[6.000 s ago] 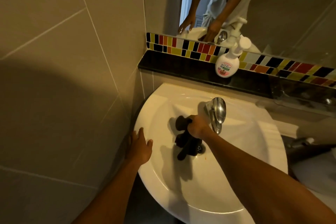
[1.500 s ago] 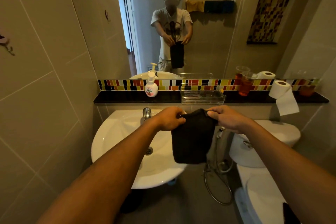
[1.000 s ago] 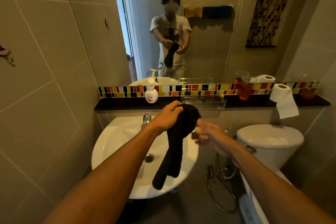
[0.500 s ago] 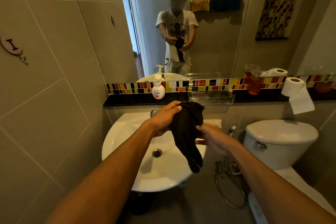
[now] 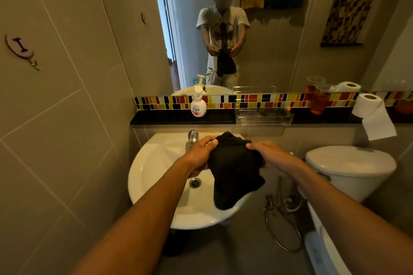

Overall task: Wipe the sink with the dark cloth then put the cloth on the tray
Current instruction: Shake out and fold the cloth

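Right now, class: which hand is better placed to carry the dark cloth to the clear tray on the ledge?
Right hand: probably, since it grips the dark cloth nearer the tray, up and right.

Beige tiled walls (image 5: 55, 118), mosaic strip (image 5: 257, 99) under a mirror (image 5: 279, 40) — dim, warm light.

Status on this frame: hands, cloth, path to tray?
Left hand and right hand both grip dark cloth above sink. Clear tray on ledge, nothing blocking.
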A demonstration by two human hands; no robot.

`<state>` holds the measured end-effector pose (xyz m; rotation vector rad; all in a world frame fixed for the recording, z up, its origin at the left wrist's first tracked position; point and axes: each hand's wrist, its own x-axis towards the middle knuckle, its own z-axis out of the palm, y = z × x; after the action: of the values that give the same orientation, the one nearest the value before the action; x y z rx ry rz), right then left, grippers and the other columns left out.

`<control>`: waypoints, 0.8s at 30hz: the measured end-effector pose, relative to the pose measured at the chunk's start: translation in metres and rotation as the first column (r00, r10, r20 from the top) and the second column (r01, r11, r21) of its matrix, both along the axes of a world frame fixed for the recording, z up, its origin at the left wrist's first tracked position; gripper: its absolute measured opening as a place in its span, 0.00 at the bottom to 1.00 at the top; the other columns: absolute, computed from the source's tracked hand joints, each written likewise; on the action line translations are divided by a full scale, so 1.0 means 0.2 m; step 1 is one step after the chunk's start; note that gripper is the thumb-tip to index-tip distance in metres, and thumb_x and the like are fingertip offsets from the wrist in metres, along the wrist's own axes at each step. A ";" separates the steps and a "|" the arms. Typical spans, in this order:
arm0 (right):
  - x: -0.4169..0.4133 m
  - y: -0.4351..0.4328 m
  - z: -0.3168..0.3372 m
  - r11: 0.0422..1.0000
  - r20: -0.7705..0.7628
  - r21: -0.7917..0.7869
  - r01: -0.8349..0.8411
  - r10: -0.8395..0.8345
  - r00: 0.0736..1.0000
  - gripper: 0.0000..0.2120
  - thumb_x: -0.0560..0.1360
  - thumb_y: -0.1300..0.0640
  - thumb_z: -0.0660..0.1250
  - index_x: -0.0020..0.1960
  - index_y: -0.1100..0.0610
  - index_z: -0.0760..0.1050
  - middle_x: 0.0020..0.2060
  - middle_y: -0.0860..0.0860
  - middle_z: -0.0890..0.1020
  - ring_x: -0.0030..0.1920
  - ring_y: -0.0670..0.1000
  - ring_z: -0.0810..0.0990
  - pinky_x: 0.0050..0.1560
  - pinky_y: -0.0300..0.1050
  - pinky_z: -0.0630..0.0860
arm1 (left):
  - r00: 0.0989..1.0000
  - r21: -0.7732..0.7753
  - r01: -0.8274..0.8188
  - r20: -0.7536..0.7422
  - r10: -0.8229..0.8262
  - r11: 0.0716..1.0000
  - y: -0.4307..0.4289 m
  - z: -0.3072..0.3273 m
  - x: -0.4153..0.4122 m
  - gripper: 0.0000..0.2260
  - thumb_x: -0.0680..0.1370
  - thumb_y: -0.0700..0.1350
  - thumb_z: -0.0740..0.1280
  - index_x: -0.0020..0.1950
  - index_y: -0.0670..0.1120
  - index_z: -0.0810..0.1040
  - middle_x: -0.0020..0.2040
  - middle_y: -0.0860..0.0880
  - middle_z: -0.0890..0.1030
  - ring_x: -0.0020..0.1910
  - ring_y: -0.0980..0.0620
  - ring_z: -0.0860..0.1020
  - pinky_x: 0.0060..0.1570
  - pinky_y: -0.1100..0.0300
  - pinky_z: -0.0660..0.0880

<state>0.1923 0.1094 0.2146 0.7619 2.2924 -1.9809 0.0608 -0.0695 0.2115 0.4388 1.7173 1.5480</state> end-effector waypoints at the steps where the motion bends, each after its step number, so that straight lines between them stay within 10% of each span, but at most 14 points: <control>1: 0.00 -0.01 0.01 1.000 0.012 0.026 0.002 -0.002 1.000 0.10 0.78 0.47 0.61 0.51 0.52 0.77 0.53 0.53 0.81 0.57 0.53 0.77 0.68 0.56 0.69 | 0.999 0.017 -0.019 0.030 0.018 1.000 0.00 -0.05 0.01 0.10 0.82 0.48 0.58 0.62 0.53 0.74 0.62 0.45 0.76 0.60 0.45 0.75 0.57 0.46 0.77; 12: -0.01 0.01 0.10 0.898 0.064 0.436 -0.061 0.037 0.997 0.16 0.79 0.45 0.58 0.47 0.57 0.75 0.44 0.57 0.78 0.49 0.55 0.78 0.50 0.50 0.72 | 0.952 0.237 -0.156 0.294 0.082 0.959 0.02 -0.25 0.06 0.18 0.78 0.40 0.66 0.67 0.48 0.72 0.62 0.41 0.76 0.59 0.45 0.77 0.52 0.53 0.81; 17: -0.04 -0.02 0.09 0.914 -0.049 0.399 0.073 -0.058 0.997 0.18 0.79 0.44 0.58 0.49 0.58 0.76 0.44 0.57 0.78 0.48 0.55 0.78 0.47 0.49 0.70 | 0.946 0.259 -0.149 0.318 0.061 0.954 0.01 -0.34 0.13 0.33 0.70 0.53 0.74 0.71 0.46 0.67 0.66 0.41 0.75 0.63 0.43 0.77 0.61 0.46 0.76; 24: -0.06 0.00 0.06 0.909 -0.080 0.355 0.218 -0.203 0.976 0.13 0.80 0.46 0.57 0.45 0.54 0.72 0.42 0.54 0.75 0.45 0.52 0.75 0.48 0.49 0.70 | 0.976 0.170 0.023 0.208 -0.058 0.985 0.01 -0.41 0.27 0.29 0.76 0.54 0.67 0.74 0.51 0.61 0.62 0.47 0.77 0.59 0.49 0.79 0.63 0.49 0.73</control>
<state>0.1800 0.1087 0.2264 1.0413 2.7502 -1.6699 0.1140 -0.0669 0.1288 0.3750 1.4150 1.6526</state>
